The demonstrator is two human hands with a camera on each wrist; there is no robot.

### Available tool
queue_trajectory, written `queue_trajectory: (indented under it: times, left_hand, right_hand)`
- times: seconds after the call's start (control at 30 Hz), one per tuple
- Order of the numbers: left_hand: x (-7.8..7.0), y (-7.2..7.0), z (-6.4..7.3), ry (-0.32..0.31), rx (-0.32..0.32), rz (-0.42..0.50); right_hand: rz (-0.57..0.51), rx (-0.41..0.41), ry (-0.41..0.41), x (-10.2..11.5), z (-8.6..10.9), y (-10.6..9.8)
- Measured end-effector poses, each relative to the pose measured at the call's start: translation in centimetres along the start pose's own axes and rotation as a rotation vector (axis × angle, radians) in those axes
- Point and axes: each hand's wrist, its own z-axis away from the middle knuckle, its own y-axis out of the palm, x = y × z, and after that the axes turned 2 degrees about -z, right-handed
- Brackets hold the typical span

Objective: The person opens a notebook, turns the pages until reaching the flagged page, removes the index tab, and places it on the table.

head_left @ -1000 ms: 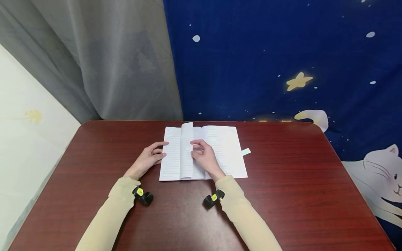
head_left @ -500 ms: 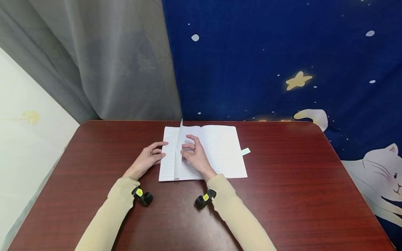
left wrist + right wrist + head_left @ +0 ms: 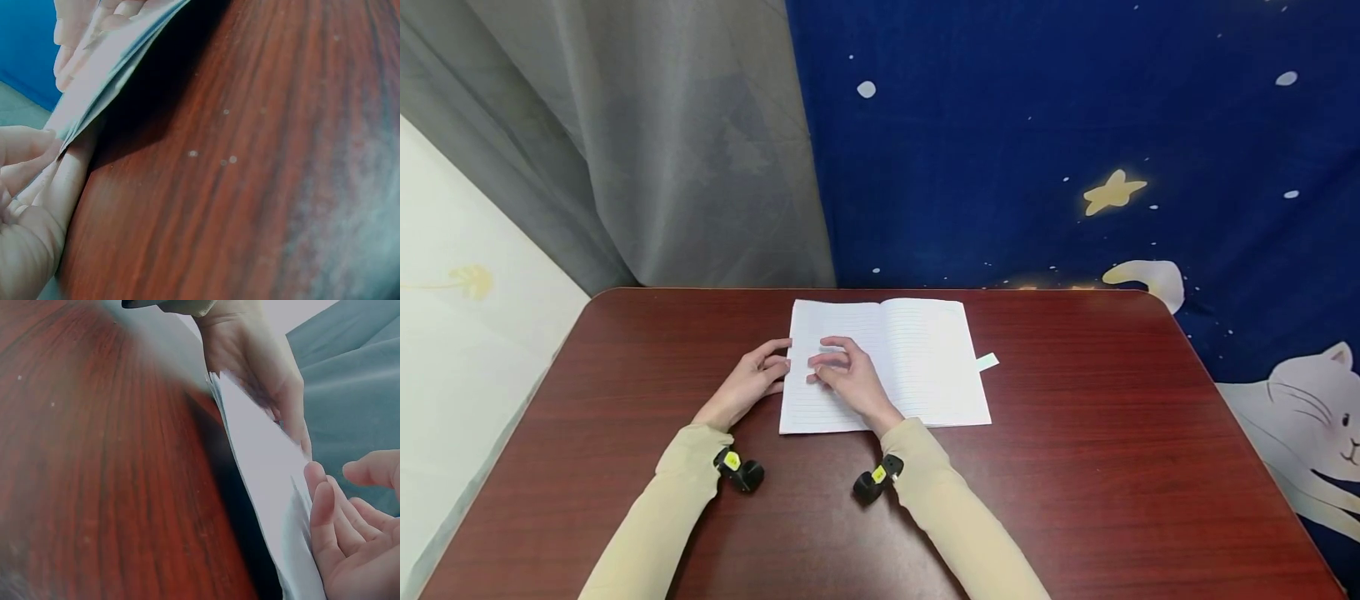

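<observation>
An open notebook (image 3: pixel 928 358) with lined white pages lies on the table. At its left edge my left hand (image 3: pixel 747 382) holds the page edges; in the left wrist view some fingers (image 3: pixel 72 178) lie under the notebook and others are at its upper side. Over the left page is my right hand (image 3: pixel 854 380), its fingers loosely bent with nothing between them. The right wrist view has the right hand (image 3: pixel 362 537) close along the page surface (image 3: pixel 262 450), palm side showing, and the left hand (image 3: pixel 262 369) at the far edge.
A pale tab (image 3: pixel 987 362) sticks out from the notebook's right side. The reddish-brown wooden table (image 3: pixel 1112 450) reaches back to a grey curtain (image 3: pixel 700 167) and a blue star-patterned cloth (image 3: pixel 985 150). Both wrists carry small black cameras, such as the right one (image 3: pixel 868 489).
The raised leaf has turned over to the left and now lies flat on the left page. My right hand has moved left with it and let go. The left hand has hardly moved.
</observation>
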Motion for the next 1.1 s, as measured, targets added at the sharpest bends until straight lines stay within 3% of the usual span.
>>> queue_trajectory:
  times: [0.27, 0.83, 1.1]
  left_hand:
    - [0.0, 0.0, 0.0, -0.004, -0.002, 0.032]
    - [0.0, 0.2, 0.0, 0.010, -0.035, -0.006]
    - [0.1, 0.3, -0.1, 0.027, -0.046, -0.001]
  right_hand:
    - [-0.014, 0.032, -0.014, -0.3, 0.2, -0.1]
    - [-0.051, 0.049, -0.013, -0.6, 1.2, -1.0]
    - [0.021, 0.069, -0.023, 3.2, 3.5, -2.0]
